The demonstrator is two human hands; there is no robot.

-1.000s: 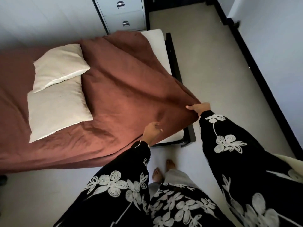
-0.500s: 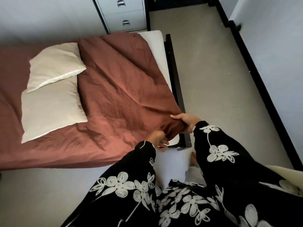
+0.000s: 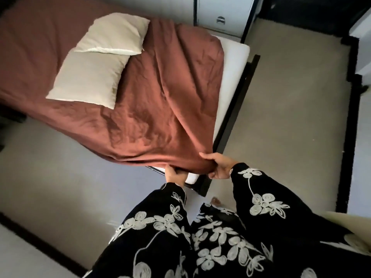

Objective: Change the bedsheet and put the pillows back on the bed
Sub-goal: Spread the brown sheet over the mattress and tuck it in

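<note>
A rust-brown bedsheet [image 3: 160,109] covers most of the bed, with its near corner bunched over the mattress corner. My right hand [image 3: 217,165] grips that bunched corner from the right. My left hand [image 3: 173,174] holds the sheet's lower edge at the mattress corner, fingers partly under the cloth. The white mattress [image 3: 230,77] shows bare along the right side and at the corner. Two cream pillows lie on the sheet: the near pillow [image 3: 90,79] flat, the far pillow [image 3: 114,35] overlapping its top edge.
The dark bed frame [image 3: 239,101] runs along the mattress's right side. A white drawer unit [image 3: 220,15] stands beyond the bed's far corner. Beige carpet [image 3: 291,117] stretches to the right, bounded by dark skirting [image 3: 349,137]. My bare toes [image 3: 215,201] are near the frame's corner.
Both hands have come down with the sheet's corner, from held out over the floor to bunched over the mattress corner. My view has swung, so the bed now lies more diagonally.
</note>
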